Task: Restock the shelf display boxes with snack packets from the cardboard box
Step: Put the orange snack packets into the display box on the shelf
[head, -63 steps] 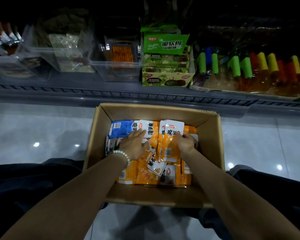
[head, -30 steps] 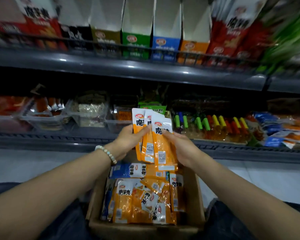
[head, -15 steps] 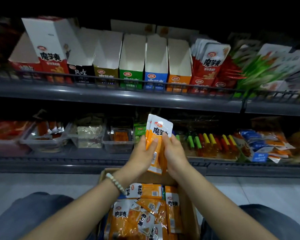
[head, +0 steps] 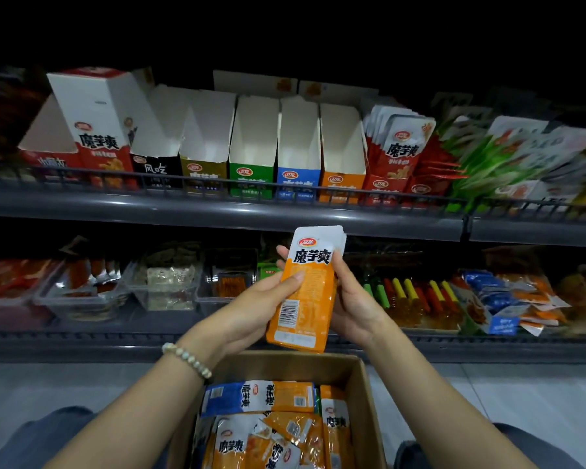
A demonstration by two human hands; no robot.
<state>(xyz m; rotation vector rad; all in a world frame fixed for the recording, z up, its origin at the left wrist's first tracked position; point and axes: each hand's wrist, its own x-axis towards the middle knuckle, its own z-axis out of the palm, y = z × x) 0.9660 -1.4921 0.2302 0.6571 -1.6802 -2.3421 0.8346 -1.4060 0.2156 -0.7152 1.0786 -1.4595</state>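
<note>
Centre of frame: a thin stack of orange packets (head: pixel 301 292), glossy foil with a white upper panel. The front one bears a red oval logo, the black characters 魔芋爽 and a barcode low on its left side. The stack stands nearly upright, tilted slightly to the right.

The left hand (head: pixel 251 309) grips the stack from the left, thumb laid across the orange front and fingertips showing behind the upper left edge. The right hand (head: pixel 352 299) curls round the right edge, so the stack is held between both hands. A pale bead bracelet (head: pixel 186 358) circles the left wrist.

The stack is held above the far rim of the open cardboard box (head: pixel 366 384) at bottom centre. The box holds loose packets (head: pixel 268 428), mostly orange and one blue, several printed 魔芋爽.

On the grey upper shelf (head: pixel 217 211), behind a low wire rail, stands a row of white-lined card display boxes that look empty, with cut-away tops. Their fronts are orange (head: pixel 340 187), blue (head: pixel 298 182), green (head: pixel 251 179), olive (head: pixel 203 177) and black, the last marked 风吃 (head: pixel 156 169). The orange-fronted box is directly above the held stack. At upper left a tall red-and-white carton (head: pixel 99 143) reads 魔芋爽. To the right of the orange box, red packets (head: pixel 400 147) carry the same characters.

The lower shelf carries clear plastic tubs (head: pixel 163 286) at the left and items with coloured caps (head: pixel 410 292) at the right.
</note>
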